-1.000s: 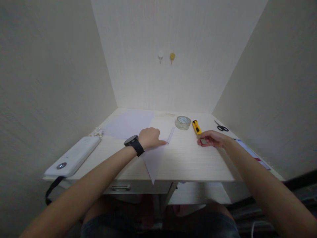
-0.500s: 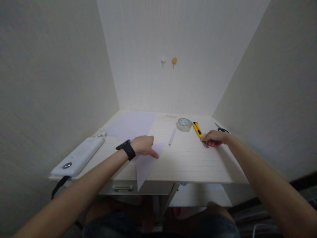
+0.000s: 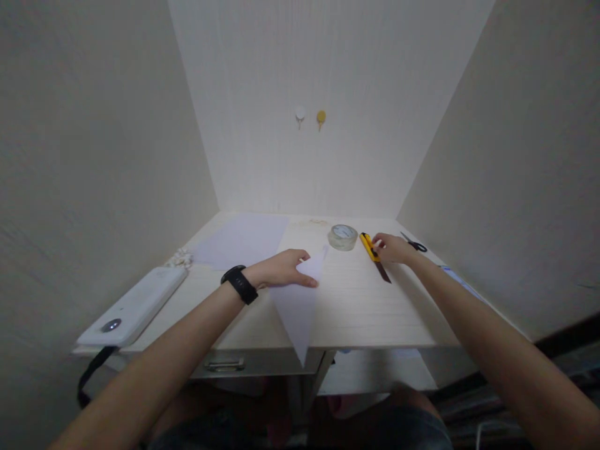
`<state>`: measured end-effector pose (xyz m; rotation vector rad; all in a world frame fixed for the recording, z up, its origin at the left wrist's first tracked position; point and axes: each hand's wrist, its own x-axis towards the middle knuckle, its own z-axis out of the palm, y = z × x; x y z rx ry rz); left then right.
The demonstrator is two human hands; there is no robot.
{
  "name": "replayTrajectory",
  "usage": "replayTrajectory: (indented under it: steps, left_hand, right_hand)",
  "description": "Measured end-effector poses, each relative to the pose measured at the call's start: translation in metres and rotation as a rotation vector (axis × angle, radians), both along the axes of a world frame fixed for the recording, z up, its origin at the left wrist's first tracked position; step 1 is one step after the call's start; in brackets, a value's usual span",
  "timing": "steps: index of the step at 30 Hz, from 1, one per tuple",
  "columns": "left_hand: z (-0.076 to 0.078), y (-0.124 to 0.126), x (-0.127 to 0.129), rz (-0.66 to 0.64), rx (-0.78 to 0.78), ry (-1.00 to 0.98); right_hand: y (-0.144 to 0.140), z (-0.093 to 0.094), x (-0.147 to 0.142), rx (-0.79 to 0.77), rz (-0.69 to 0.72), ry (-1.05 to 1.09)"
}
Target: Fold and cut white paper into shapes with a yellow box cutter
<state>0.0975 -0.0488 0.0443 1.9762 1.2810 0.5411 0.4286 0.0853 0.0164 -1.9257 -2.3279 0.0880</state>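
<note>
My left hand, with a black watch on the wrist, grips a folded sheet of white paper between thumb and fingers. The paper's pointed end hangs over the desk's front edge. Behind its top corner, a small rolled paper tube is mostly hidden. My right hand has its fingertips closed on the handle of a yellow utility knife, whose long dark blade points toward me on the desktop. Left of the knife lies a roll of clear tape.
White sheets lie at the back left, near a white device with a dark strap. Black-handled scissors rest by the right wall. Two hooks, one white and one yellow, hang on the back wall.
My right hand has shifted from the knife's blade end up to its handle. The folded paper in my left hand has moved right and turned, now covering most of the paper tube.
</note>
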Motion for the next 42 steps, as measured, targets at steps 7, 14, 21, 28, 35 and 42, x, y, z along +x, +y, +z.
replayTrajectory:
  steps: [7, 14, 21, 28, 35, 42]
  left_hand:
    - [-0.019, 0.022, 0.047, 0.104, -0.4, -0.47]
    - [-0.037, 0.042, 0.039, 0.467, -0.227, -0.521]
    - [-0.038, 0.042, 0.021, 0.441, -0.211, -0.579]
    - [-0.033, 0.041, 0.01, 0.378, -0.138, -0.589]
    - [-0.037, 0.055, 0.011, 0.219, 0.142, -0.196]
    - [-0.037, 0.072, 0.024, 0.343, 0.292, 0.435]
  right_hand:
    - [0.011, -0.013, 0.005, 0.136, 0.354, -0.289]
    - [0.002, -0.01, 0.012, 0.112, 0.375, -0.299]
    - [-0.021, 0.009, 0.01, -0.093, 0.22, -0.429]
    - [-0.042, 0.011, 0.017, -0.189, 0.105, -0.433]
    - [-0.033, 0.012, 0.011, -0.242, -0.041, -0.374]
    - [-0.008, 0.006, -0.002, -0.148, -0.136, -0.311]
